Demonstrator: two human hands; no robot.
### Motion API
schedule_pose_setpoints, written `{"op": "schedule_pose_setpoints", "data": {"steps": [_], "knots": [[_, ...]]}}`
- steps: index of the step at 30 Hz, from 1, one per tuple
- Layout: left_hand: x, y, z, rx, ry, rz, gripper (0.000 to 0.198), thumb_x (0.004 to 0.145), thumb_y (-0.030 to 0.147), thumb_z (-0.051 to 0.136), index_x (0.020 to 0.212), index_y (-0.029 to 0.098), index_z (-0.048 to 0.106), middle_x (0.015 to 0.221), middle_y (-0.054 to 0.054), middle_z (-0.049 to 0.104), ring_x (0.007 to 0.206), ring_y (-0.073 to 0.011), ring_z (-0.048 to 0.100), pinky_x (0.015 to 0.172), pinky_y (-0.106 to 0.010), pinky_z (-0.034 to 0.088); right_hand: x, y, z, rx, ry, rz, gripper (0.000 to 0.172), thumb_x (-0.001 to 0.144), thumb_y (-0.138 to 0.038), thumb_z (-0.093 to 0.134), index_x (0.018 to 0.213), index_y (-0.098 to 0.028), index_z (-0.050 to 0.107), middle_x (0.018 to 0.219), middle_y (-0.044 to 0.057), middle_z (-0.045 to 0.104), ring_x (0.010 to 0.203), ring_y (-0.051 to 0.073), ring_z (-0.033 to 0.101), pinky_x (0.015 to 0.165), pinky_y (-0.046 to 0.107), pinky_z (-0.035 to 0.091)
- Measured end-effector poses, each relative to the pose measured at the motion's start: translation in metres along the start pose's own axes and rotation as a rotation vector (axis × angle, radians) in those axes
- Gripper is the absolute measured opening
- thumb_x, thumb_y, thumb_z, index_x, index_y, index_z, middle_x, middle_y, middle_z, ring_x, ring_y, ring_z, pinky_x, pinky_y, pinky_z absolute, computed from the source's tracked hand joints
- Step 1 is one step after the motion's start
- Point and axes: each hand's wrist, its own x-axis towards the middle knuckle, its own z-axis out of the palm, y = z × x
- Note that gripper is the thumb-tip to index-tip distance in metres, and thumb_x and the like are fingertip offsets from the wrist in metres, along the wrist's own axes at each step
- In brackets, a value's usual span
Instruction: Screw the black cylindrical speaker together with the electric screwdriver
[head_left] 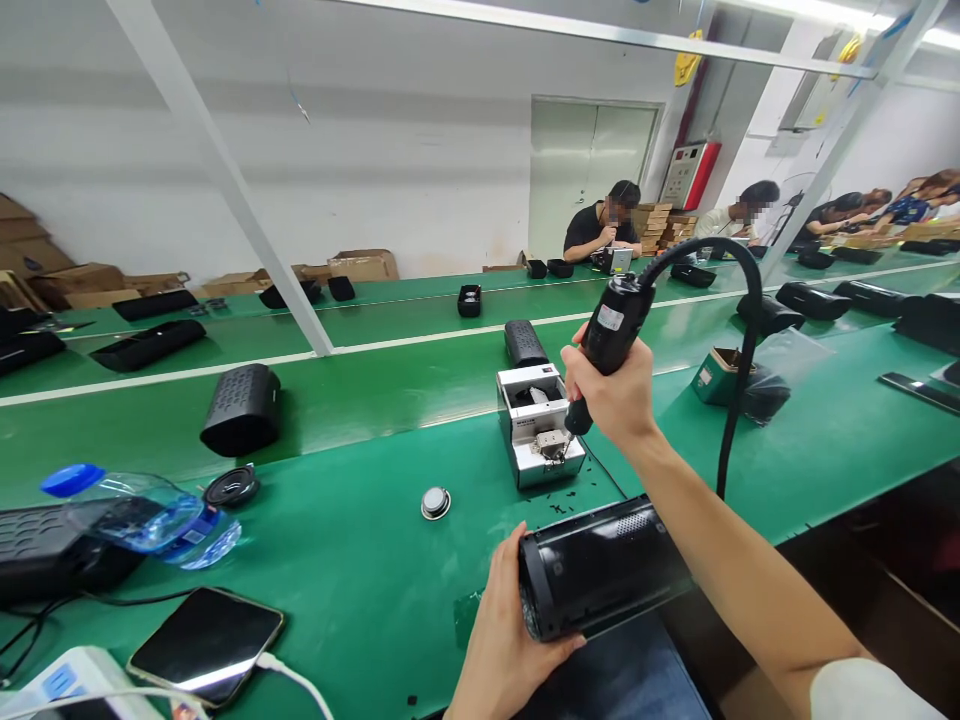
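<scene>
Speaker [600, 575] looks rigid, smooth, probably slippery; left hand [502, 635] wraps its end at the table [360, 590] edge, best gripped there. Right hand [616, 392] clutches the screwdriver [611, 335].

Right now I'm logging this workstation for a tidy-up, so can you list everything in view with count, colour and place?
electric screwdriver: one, black, corded, tip down at the screw feeder
screw feeder: one, silver-white box, bench centre
speaker housing: one, black cylinder, near bench edge
finished speaker: one, black, lying left of centre
speaker driver: one, black, beside the water bottle
small round part: one, silver, bench centre
water bottle: one, clear with blue cap, lying at left
phone: one, black, charging, lower left
co-workers: several, seated at far benches
left hand: gripping the housing's end
right hand: fingers wrapped round the screwdriver
</scene>
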Motion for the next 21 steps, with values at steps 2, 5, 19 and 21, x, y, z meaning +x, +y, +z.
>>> {"op": "schedule_pose_setpoints", "data": {"steps": [2, 5, 19, 21], "knots": [[0.000, 0.001, 0.000, 0.003, 0.016, -0.002, 0.122, 0.072, 0.018, 0.096, 0.177, 0.029, 0.034, 0.182, -0.018, 0.045, 0.172, -0.0450, 0.044, 0.143, -0.067, 0.037, -0.004, -0.008, -0.010, 0.014, -0.022, -0.005, 0.030, 0.085, -0.034, 0.089, 0.094, -0.024, 0.063, 0.056, -0.009, 0.055, 0.043, 0.013, 0.053, 0.046, 0.030, 0.047], [0.001, -0.003, 0.001, 0.021, 0.039, 0.028, 0.121, 0.073, 0.021, 0.095, 0.176, 0.030, 0.033, 0.181, -0.017, 0.047, 0.170, -0.0448, 0.046, 0.141, -0.068, 0.038, -0.015, -0.033, -0.041, 0.051, -0.038, -0.040, 0.025, 0.090, -0.028, 0.087, 0.099, -0.024, 0.065, 0.058, -0.010, 0.055, 0.043, 0.012, 0.053, 0.046, 0.029, 0.048], [0.005, -0.013, 0.000, 0.104, 0.107, 0.096, 0.102, 0.091, 0.045, 0.086, 0.178, 0.030, 0.034, 0.177, -0.015, 0.052, 0.164, -0.0420, 0.054, 0.140, -0.065, 0.041, -0.093, -0.116, -0.160, -0.017, 0.081, -0.114, 0.019, 0.099, -0.018, 0.086, 0.106, -0.027, 0.071, 0.065, -0.008, 0.058, 0.043, 0.011, 0.051, 0.045, 0.029, 0.046], [0.005, -0.013, 0.000, 0.103, 0.112, 0.080, 0.103, 0.091, 0.045, 0.086, 0.178, 0.029, 0.034, 0.174, -0.015, 0.054, 0.163, -0.0426, 0.055, 0.139, -0.065, 0.042, -0.095, -0.113, -0.160, -0.026, 0.064, -0.118, 0.017, 0.102, -0.018, 0.083, 0.109, -0.028, 0.070, 0.067, -0.008, 0.058, 0.045, 0.011, 0.052, 0.047, 0.029, 0.048]]}}
